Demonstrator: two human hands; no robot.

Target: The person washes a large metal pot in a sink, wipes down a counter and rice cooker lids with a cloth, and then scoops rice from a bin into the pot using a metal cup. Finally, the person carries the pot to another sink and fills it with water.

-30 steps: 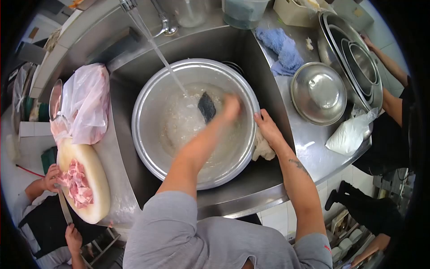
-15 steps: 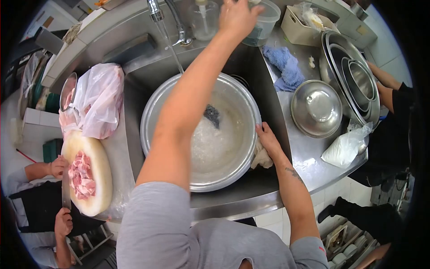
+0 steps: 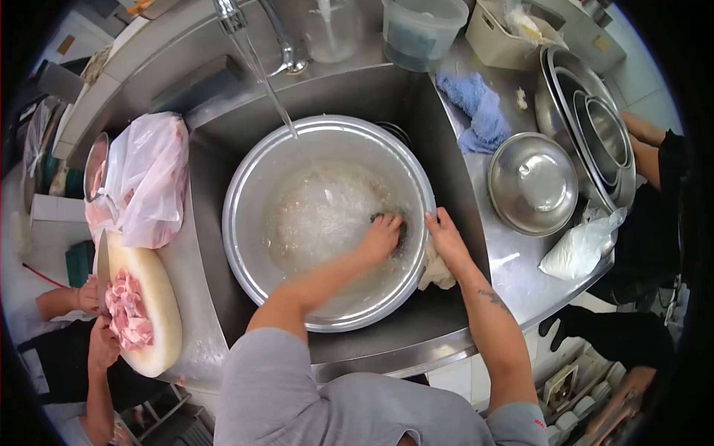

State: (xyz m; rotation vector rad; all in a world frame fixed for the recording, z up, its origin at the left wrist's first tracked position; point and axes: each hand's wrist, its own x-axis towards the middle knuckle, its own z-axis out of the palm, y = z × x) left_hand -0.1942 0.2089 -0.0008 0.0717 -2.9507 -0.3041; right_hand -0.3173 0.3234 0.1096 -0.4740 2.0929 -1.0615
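A large metal basin [image 3: 245, 160] stands in the sink [image 3: 212, 238], with cloudy, bubbly water in it. My left hand [image 3: 383, 236] is inside the basin at its right side, its fingers curled over a dark scrubbing pad [image 3: 402, 233]. On the basin's right rim, my right hand [image 3: 446, 239] grips the edge, its thumb on top. A pale cloth [image 3: 436, 269] hangs beside that hand, against the basin's outer wall. Water runs from the tap [image 3: 231, 18] into the basin near its back rim.
At left, a co-worker's hands [image 3: 103, 343] hold a knife by cut meat [image 3: 128, 308] on a round board [image 3: 167, 320]; a bag of meat [image 3: 156, 178] lies behind. At right are a blue cloth [image 3: 480, 111], metal bowls [image 3: 533, 182], a white-filled bag [image 3: 576, 249] and another person's arm [image 3: 643, 152].
My left hand has come down from the plastic tub behind the sink into the basin and taken hold of the dark pad, which is now farther right. My right hand stays at the rim.
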